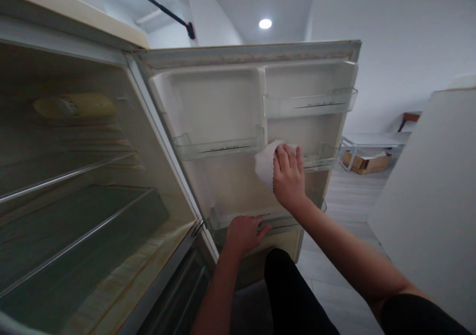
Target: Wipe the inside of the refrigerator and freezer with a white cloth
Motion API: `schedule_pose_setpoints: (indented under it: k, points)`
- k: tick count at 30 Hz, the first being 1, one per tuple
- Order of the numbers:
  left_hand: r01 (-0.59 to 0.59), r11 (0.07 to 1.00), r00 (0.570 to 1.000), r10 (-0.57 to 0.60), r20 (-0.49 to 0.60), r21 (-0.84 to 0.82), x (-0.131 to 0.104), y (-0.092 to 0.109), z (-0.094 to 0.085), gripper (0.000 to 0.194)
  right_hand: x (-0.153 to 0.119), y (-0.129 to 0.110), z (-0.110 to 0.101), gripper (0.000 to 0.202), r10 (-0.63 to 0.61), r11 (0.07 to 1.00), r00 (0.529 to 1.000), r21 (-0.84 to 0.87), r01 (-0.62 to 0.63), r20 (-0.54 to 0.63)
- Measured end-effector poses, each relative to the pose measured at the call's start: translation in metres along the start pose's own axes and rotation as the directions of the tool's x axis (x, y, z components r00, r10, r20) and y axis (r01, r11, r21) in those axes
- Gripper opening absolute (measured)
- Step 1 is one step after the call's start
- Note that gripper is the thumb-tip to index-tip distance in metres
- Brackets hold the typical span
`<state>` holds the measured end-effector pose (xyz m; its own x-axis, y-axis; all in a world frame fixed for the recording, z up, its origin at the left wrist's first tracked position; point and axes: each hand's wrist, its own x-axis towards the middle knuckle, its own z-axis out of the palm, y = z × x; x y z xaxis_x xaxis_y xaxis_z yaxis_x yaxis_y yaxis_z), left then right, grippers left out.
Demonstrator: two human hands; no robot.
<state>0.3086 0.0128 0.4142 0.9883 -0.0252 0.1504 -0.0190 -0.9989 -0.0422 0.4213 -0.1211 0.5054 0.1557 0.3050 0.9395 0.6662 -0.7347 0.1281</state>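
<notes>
My right hand (289,176) presses a white cloth (266,165) against the inside of the open fridge door (238,181), near the middle divider between the shelves. The fingers are bent over the cloth, which spreads out to their left. Lower down, my left hand (245,234) rests with fingers stretched at the lower clear door shelf (277,224). Nothing shows in that hand. A clear shelf with dark lettering (221,147) sits above it on the left, and a small clear shelf (322,157) is partly behind my right hand.
To the left stands the fridge compartment (163,196) with glass shelves (82,221) and a yellowish lamp cover (74,105). A white panel (427,186) rises at the right. Behind the door are a white low table (372,139) and a cardboard box (366,163).
</notes>
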Motion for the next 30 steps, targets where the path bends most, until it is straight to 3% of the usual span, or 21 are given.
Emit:
schedule_pose_setpoints:
  k: [3,6,13,16,18,22,27,30]
  points:
    - [0.001,1.0,1.0,-0.001,-0.005,0.004,0.0,0.0,0.002,0.057,0.0,0.002,0.003,0.04,-0.011,1.0,1.0,0.022,0.011,-0.006]
    - [-0.006,1.0,1.0,0.006,-0.004,-0.001,0.0,0.001,0.001,0.054,-0.007,0.022,0.003,0.042,-0.045,0.997,0.999,0.056,0.046,-0.008]
    - [-0.007,1.0,1.0,0.007,0.025,0.004,0.0,0.001,-0.003,0.053,-0.039,0.123,0.002,0.032,-0.082,0.997,0.996,-0.017,0.081,-0.027]
    - [-0.004,1.0,1.0,0.004,0.024,0.005,0.0,0.001,-0.003,0.053,-0.051,0.169,0.001,0.037,-0.084,0.996,0.995,-0.038,0.082,-0.062]
    - [-0.002,1.0,1.0,0.002,0.017,0.008,0.0,0.001,-0.002,0.053,-0.056,0.186,0.0,0.041,-0.111,0.994,0.989,-0.03,0.108,-0.101]
    - [-0.004,1.0,1.0,0.004,0.021,-0.003,0.001,0.001,-0.003,0.051,-0.062,0.177,-0.001,0.055,-0.07,0.998,0.992,-0.012,0.069,-0.106]
    - [-0.001,1.0,0.999,0.001,0.041,-0.011,0.001,0.001,-0.003,0.053,-0.065,0.127,-0.002,0.087,0.071,0.997,0.985,0.009,-0.07,-0.156]
    - [0.0,1.0,0.999,0.0,0.033,-0.004,0.0,0.001,-0.002,0.053,-0.076,0.099,0.001,0.085,0.072,0.997,0.986,0.029,-0.068,-0.149]
